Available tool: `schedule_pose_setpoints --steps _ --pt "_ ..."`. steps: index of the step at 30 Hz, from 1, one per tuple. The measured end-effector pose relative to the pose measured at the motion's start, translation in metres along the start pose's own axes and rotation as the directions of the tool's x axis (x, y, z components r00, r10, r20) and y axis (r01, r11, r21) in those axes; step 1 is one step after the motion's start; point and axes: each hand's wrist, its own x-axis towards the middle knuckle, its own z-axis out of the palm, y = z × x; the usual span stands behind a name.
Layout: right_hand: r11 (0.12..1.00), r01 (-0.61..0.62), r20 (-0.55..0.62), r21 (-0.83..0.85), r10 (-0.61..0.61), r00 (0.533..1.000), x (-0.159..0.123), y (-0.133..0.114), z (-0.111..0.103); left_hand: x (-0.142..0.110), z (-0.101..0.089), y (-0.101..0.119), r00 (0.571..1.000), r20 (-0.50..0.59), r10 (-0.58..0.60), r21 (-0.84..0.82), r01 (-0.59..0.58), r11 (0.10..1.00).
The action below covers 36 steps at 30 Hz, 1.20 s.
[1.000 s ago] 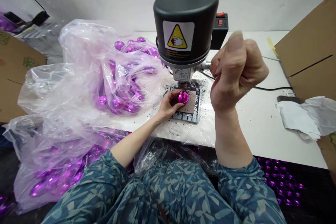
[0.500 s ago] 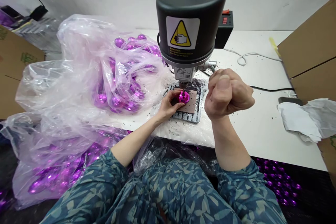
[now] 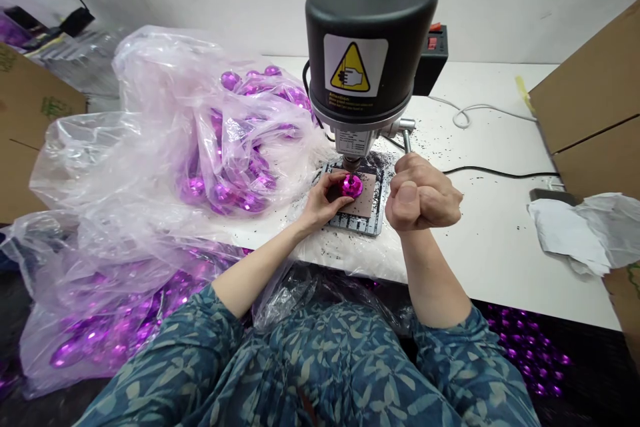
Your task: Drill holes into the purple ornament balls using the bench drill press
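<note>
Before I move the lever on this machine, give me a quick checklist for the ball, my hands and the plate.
1. Magenta ball on the square pad, under the chuck: ok.
2. Left hand steadying the ball: ok, thumb and fingers at its left side.
3. Right hand on the lever: ok, closed around it.
4. Left fingertips well away from the chuck: not ok, they look close to it.
5. Base plate free of dark chips: not ok, chips lie on it.
6. Drill point centred on the ball: cannot tell, too small.
</note>
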Motion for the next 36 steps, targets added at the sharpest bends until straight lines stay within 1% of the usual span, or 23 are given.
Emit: schedule_pose_setpoints --steps 2,4,6,7,8,10,12,14,15,17,19,20,21,22,24,28,29,30,31,33,34,35,36 --pt "1.0 0.003 -0.028 -0.02 -0.004 1.0 0.002 -0.002 0.002 0.0 0.0 -0.003 1.0 0.001 0.023 0.007 -0.023 1.0" --pt "0.995 -0.071 -0.089 -0.075 0.064 0.994 0.013 -0.006 0.007 0.002 0.001 -0.006 0.999 0.003 0.041 0.01 -0.041 0.999" --pt "0.959 -0.238 -0.141 -0.154 0.217 0.966 0.033 -0.008 0.015 0.004 0.0 -0.008 0.998 0.007 0.056 0.011 -0.056 0.998" --pt "0.92 -0.338 -0.141 -0.199 0.315 0.939 0.044 -0.008 0.019 0.004 0.0 -0.007 0.998 0.01 0.07 0.018 -0.07 0.997" --pt "0.891 -0.396 -0.141 -0.22 0.373 0.917 0.055 -0.008 0.022 0.004 -0.001 -0.006 0.996 0.007 0.09 0.037 -0.09 0.995" --pt "0.829 -0.504 -0.135 -0.241 0.486 0.864 0.073 -0.003 0.028 -0.001 -0.001 0.001 0.988 -0.018 0.155 0.141 -0.151 0.978" --pt "0.839 -0.506 -0.137 -0.202 0.487 0.863 0.083 0.002 0.032 -0.016 0.001 0.013 0.959 -0.028 0.283 0.305 -0.262 0.916" --pt "0.858 -0.495 -0.148 -0.136 0.476 0.867 0.084 0.006 0.034 -0.041 0.006 0.024 0.895 0.052 0.444 0.416 -0.424 0.805" --pt "0.864 -0.493 -0.155 -0.106 0.475 0.866 0.083 0.007 0.035 -0.056 0.011 0.029 0.846 0.133 0.517 0.423 -0.52 0.742" --pt "0.861 -0.504 -0.176 -0.072 0.486 0.856 0.081 0.007 0.035 -0.087 0.023 0.035 0.713 0.329 0.619 0.343 -0.701 0.625" --pt "0.863 -0.5 -0.19 -0.073 0.48 0.856 0.08 0.006 0.035 -0.114 0.035 0.036 0.585 0.495 0.643 0.257 -0.805 0.534" --pt "0.859 -0.502 -0.185 -0.099 0.48 0.858 0.079 0.006 0.034 -0.124 0.04 0.035 0.549 0.566 0.615 0.236 -0.823 0.517" --pt "0.851 -0.506 -0.171 -0.141 0.483 0.859 0.079 0.006 0.033 -0.131 0.044 0.034 0.538 0.621 0.57 0.229 -0.82 0.524" --pt "0.839 -0.509 -0.155 -0.192 0.487 0.86 0.079 0.007 0.033 -0.135 0.047 0.034 0.552 0.663 0.506 0.236 -0.795 0.559" --pt "0.811 -0.518 -0.126 -0.272 0.504 0.854 0.079 0.008 0.031 -0.136 0.05 0.034 0.607 0.706 0.365 0.245 -0.692 0.679" --pt "0.812 -0.541 -0.134 -0.218 0.524 0.841 0.079 0.007 0.031 -0.13 0.048 0.039 0.749 0.625 0.218 0.117 -0.366 0.923" --pt "0.813 -0.546 -0.14 -0.204 0.528 0.838 0.079 0.006 0.032 -0.129 0.046 0.039 0.763 0.62 0.182 0.083 -0.294 0.952" --pt "0.813 -0.546 -0.149 -0.201 0.526 0.838 0.08 0.005 0.033 -0.129 0.044 0.038 0.752 0.645 0.136 0.074 -0.239 0.968" --pt "0.815 -0.543 -0.159 -0.202 0.52 0.839 0.08 0.004 0.034 -0.129 0.042 0.036 0.718 0.691 0.084 0.091 -0.201 0.975" --pt "0.826 -0.53 -0.184 -0.194 0.5 0.846 0.081 0.003 0.035 -0.132 0.036 0.031 0.616 0.788 -0.005 0.149 -0.183 0.972" --pt "0.835 -0.523 -0.185 -0.17 0.494 0.85 0.081 0.002 0.035 -0.135 0.033 0.029 0.574 0.819 -0.017 0.16 -0.2 0.967" --pt "0.845 -0.518 -0.187 -0.134 0.492 0.85 0.08 0.003 0.035 -0.138 0.03 0.027 0.557 0.83 0.003 0.151 -0.229 0.962" --pt "0.848 -0.522 -0.181 -0.09 0.502 0.846 0.079 0.004 0.034 -0.141 0.026 0.025 0.562 0.826 0.052 0.126 -0.274 0.953"
